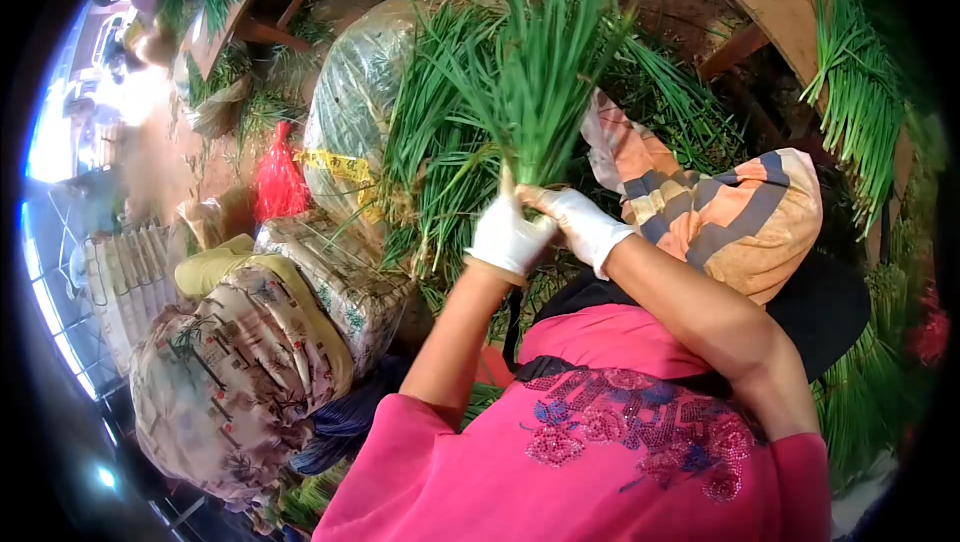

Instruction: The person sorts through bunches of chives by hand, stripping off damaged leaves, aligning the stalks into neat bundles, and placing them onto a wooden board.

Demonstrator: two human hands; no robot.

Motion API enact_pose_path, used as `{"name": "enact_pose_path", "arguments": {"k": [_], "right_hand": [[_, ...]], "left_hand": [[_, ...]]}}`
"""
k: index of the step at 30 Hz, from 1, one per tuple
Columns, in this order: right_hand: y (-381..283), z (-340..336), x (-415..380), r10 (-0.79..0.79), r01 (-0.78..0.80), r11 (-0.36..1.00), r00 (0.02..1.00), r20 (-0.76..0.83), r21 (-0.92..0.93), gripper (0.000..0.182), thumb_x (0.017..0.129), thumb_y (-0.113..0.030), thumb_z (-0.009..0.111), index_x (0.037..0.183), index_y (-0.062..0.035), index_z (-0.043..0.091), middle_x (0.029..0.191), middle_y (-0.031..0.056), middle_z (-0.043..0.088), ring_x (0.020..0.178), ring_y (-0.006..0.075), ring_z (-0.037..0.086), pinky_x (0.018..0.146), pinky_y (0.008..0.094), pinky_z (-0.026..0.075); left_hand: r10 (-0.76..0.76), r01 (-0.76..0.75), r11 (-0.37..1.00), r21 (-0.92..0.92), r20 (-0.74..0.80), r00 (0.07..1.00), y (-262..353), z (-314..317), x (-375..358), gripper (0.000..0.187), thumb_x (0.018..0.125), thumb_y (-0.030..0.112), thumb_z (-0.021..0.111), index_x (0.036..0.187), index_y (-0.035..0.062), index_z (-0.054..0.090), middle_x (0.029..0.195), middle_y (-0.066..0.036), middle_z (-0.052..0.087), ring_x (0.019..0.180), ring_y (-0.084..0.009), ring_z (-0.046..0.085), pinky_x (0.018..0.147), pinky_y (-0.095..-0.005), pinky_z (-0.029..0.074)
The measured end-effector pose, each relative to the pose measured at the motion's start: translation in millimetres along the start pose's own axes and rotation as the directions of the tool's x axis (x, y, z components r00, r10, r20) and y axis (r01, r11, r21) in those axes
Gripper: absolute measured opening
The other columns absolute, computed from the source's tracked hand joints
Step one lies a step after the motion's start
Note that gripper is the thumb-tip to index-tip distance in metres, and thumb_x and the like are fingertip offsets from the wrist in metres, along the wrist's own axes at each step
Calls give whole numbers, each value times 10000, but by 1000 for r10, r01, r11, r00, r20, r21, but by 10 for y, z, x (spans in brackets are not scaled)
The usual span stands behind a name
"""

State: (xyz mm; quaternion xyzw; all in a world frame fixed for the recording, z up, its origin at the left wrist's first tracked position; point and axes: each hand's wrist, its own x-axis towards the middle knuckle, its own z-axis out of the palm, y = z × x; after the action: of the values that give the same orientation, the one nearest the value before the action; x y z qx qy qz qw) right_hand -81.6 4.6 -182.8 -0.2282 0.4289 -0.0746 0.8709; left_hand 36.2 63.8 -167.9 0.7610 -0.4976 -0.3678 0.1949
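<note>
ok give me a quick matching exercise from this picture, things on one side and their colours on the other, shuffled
Things:
1. gloves on the two hands
2. bunch of chives
3. shirt
4. tassel

Colours:
a. red
b. pink
c. white
d. green

Pairs: 1-c, 2-d, 3-b, 4-a

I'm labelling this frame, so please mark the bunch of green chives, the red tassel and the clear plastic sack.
bunch of green chives [535,72], head view, middle of the leaves
red tassel [279,185], head view, its flared lower part
clear plastic sack [350,107], head view, its bulging side
</note>
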Motion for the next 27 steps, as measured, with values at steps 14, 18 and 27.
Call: {"name": "enact_pose_path", "arguments": {"k": [14, 18, 27], "right_hand": [[-318, -683, -12, 50, -9, 965, 987, -150, 262, 300, 794, -283, 704, 1017, -91, 645, 872, 36, 678, 695, 174, 635, 620, 342, 542], [-273, -775, -65, 36, -7, 978, 990, -135, 211, 304, 787, -266, 715, 1021, -82, 651, 874, 54, 678, 720, 168, 644, 600, 334, 541], [-347, -393, -554, -660, 70, -100, 742, 119, -993, 224, 745, -262, 645, 880, -83, 648, 781, 110, 667, 655, 304, 648, 563, 363, 506]], "left_hand": [[-270, 474, 390, -789, 394, 878, -698, 271, 613, 365, 906, 393, 594, 939, 32, 631, 896, -85, 696, 639, -143, 622, 591, -254, 505], [-405, 162, 614, -773, -132, 905, -772, -35, 638, 313, 872, 360, 655, 934, 53, 640, 795, -69, 701, 549, -97, 599, 472, -186, 436], [3, 53, 571, -819, 67, 998, 178, -88, 707, 657, 871, 542, 552, 1278, 29, 497, 1263, -165, 543, 1164, -268, 515, 1004, -408, 395]]}}
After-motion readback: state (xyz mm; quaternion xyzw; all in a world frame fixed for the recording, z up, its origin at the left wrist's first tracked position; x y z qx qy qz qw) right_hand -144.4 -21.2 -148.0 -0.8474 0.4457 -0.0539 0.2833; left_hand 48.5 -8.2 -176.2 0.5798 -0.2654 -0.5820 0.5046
